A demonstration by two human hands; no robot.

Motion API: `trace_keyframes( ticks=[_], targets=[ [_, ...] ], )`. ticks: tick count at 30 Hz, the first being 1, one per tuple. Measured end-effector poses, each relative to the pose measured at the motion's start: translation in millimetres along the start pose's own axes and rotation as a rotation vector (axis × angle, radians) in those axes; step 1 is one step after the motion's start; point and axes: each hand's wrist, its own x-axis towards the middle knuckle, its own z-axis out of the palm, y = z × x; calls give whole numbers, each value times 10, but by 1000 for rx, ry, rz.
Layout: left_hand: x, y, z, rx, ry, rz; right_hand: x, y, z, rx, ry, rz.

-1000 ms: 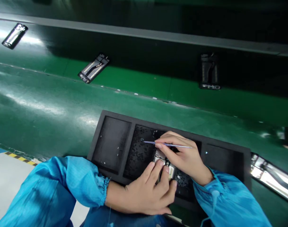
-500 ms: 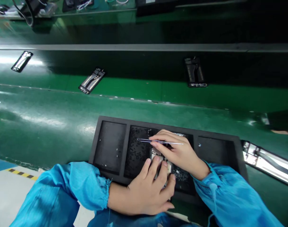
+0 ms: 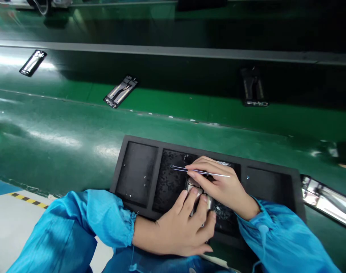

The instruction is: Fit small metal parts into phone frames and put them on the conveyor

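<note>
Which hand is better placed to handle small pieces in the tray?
Probably the right hand: it holds the tweezers, tips pointing over the tray's middle section. The left hand seems occupied, its fingers lying on the partly hidden device.

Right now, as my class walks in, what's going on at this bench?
A person in blue sleeves is working with both hands at a black tray. The left hand lies over a phone-like assembly, fingers on it. The right hand holds tweezers, tips pointing left over a compartment scattered with small dark bits; whether they grip one is too small to tell. Farther back, three similar assemblies lie on the green surface.
</note>
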Motion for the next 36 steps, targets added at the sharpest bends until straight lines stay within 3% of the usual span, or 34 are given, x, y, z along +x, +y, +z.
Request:
trace_keyframes(
  ticks=[13, 18, 24, 36],
  targets=[
    [-3, 11, -7, 18, -30, 19, -13, 53, -139, 49, -100, 272],
    [-7, 2, -13, 21, -7, 5, 21, 63, -169, 60, -138, 172],
    [-2, 13, 2, 22, -14, 6, 40, 59, -162, 61, -152, 151],
    [-7, 26, 38, 6, -13, 3, 52, 9, -125, 54, -146, 207]
  ],
)
